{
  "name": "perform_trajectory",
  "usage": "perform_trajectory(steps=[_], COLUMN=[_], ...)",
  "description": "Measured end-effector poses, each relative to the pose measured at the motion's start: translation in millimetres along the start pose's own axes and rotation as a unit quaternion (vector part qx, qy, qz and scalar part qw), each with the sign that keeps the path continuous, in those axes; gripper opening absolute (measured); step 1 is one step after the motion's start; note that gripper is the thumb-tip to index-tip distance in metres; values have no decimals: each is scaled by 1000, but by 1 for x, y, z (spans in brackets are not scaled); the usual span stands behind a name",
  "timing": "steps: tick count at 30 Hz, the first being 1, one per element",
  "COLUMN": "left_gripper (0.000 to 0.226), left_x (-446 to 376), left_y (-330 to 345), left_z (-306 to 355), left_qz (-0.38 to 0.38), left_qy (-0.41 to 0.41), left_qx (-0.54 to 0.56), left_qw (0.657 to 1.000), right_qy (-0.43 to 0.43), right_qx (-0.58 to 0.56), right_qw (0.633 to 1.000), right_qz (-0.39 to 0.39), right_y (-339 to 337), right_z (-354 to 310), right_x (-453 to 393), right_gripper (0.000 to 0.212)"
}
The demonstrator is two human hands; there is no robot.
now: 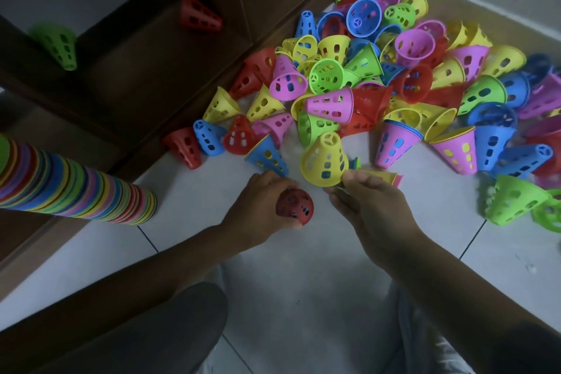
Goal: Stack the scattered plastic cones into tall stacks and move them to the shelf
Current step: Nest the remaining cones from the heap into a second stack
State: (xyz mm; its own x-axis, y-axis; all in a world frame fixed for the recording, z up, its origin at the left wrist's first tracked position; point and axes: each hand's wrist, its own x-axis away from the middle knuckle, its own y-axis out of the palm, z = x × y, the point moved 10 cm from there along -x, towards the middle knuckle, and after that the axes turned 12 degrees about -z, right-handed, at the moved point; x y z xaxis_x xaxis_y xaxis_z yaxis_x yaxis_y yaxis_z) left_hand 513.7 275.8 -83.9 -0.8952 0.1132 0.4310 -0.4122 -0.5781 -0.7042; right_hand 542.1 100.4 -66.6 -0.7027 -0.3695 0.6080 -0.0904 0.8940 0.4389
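We find the left hand [261, 203] curled round a red cone [294, 206], its narrow tip toward the camera, held just above the floor [303, 276]. The right hand [364, 200] pinches the rim of a yellow cone [324, 158] between thumb and fingers; something flat, yellow and pink, shows just behind that hand, and we cannot tell what it is. Neither grip is spread.

The pile [394, 85] of loose cones lies on the floor ahead and to the right, against the foot of the dark shelf [158, 70]. Many cones lie on their sides and some are already nested in twos or threes. A tall stack [76, 188] enters from the left edge, near the shelf. Three single cones, two red and one green [57, 42], sit on the shelf.

We judge the cones to be light, thin-walled and slightly springy, with perforated sides that give the fingers purchase. The smooth plastic may slip under a loose pinch. The wide rim is the sound place to take hold, leaving the tip free to enter the next cone. A tall stack will likely flex and lean, so support near both base and top seems prudent when lifting it.
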Motion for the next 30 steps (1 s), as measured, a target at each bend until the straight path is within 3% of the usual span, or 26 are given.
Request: perform_trajectory(steps=[3,11,15,19,25,30], left_gripper=[79,47,42,42,20,9], left_x=[13,30,20,6,-2,9], left_y=[-7,-68,-85,-82,-78,-69], left_z=[-14,-45,-42,-45,-53,-62], left_qz=[12,134,171,158,141,139], left_qy=[8,16,24,22,-2,-25], left_qx=[20,40,48,56,39,24], left_qw=[1000,990,984,986,989,990], right_qy=[24,29,33,37,38,47], right_qx=[26,170,252,324,403,395], right_qw=[999,985,967,945,914,917], right_qz=[-8,-26,-6,4,5,23], right_y=[4,8,4,1,-4,-11], right_z=[17,32,35,40,34,33], right_x=[-1,-9,-13,-20,-27,-28], right_gripper=[19,14,9,9,8,9])
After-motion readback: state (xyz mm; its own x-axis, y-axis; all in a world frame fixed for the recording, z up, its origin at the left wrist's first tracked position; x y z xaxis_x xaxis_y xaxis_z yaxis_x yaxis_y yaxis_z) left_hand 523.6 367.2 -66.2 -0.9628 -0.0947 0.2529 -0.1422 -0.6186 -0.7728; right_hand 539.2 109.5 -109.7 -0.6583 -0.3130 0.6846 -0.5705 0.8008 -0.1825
